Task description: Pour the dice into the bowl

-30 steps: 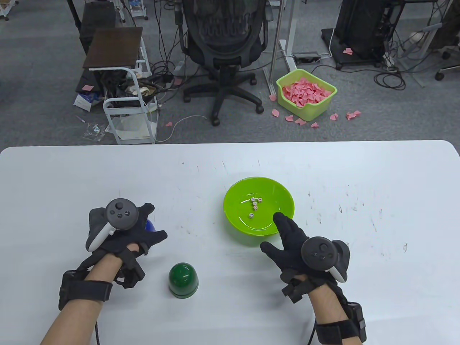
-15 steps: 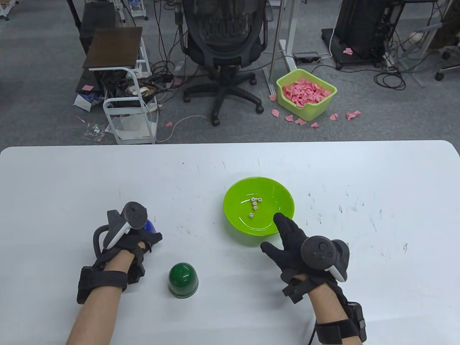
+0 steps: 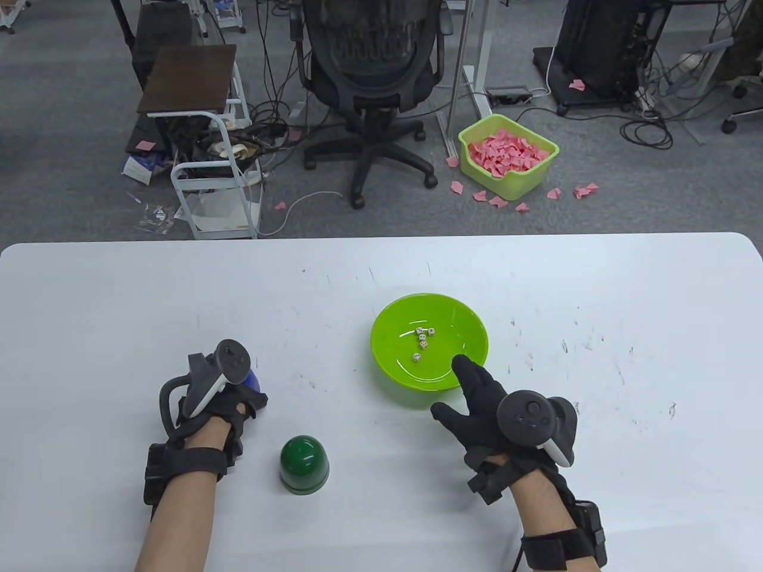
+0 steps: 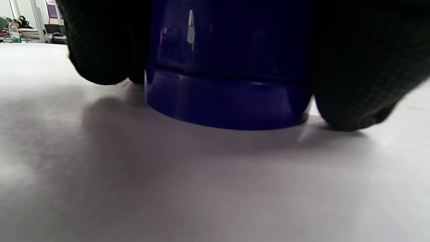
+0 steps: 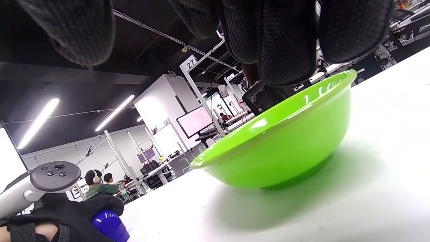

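A lime green bowl (image 3: 387, 333) stands right of the table's middle with several small white dice (image 3: 422, 342) in it; its side shows in the right wrist view (image 5: 285, 141). A blue dice cup (image 3: 253, 379) stands mouth-down on the table, seen close in the left wrist view (image 4: 228, 97). My left hand (image 3: 238, 396) grips the blue cup around its sides. A dark green dice cup (image 3: 304, 463) stands mouth-down near the front edge. My right hand (image 3: 471, 387) is open, fingers spread, resting at the bowl's near rim.
The white table (image 3: 119, 298) is scuffed and bare at the left and far right. Beyond its far edge are an office chair (image 3: 369, 71), a small cart (image 3: 202, 149) and a green bin of pink scraps (image 3: 506, 155) on the floor.
My left hand has turned from palm-down over the blue cup onto its side and closed around the cup. The right hand and the bowl have barely moved.
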Available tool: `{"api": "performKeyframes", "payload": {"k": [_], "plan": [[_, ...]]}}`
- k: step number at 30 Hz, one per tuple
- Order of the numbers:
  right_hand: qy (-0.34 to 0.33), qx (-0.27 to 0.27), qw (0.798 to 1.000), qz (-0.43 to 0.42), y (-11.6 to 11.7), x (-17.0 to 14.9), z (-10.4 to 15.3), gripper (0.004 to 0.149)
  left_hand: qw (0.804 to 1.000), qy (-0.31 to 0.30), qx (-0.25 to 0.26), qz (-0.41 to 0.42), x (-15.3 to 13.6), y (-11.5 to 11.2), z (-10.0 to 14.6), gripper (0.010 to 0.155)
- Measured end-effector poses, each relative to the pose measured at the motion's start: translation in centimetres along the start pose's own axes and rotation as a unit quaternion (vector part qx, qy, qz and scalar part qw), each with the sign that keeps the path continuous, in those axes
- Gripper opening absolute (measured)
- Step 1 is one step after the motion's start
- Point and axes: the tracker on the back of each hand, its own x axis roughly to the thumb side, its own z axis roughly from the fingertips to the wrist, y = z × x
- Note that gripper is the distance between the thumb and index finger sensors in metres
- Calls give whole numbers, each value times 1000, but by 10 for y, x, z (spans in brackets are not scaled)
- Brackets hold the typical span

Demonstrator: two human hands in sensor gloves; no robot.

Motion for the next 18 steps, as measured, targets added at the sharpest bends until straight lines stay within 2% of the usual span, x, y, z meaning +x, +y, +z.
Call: {"api": "performKeyframes", "payload": {"k": [10, 13, 18], "plan": [[-6, -8, 1000, -7, -1, 2, 0, 85, 999, -27, 20, -6, -3, 1, 4, 104], [-9, -12, 1000, -10, 0, 2, 0, 85, 999, -40, 27, 12, -3, 9, 8, 104], [-16, -27, 999, -6, 1, 5, 1, 88, 993, -93, 51, 44, 9, 36, 22, 103]]}}
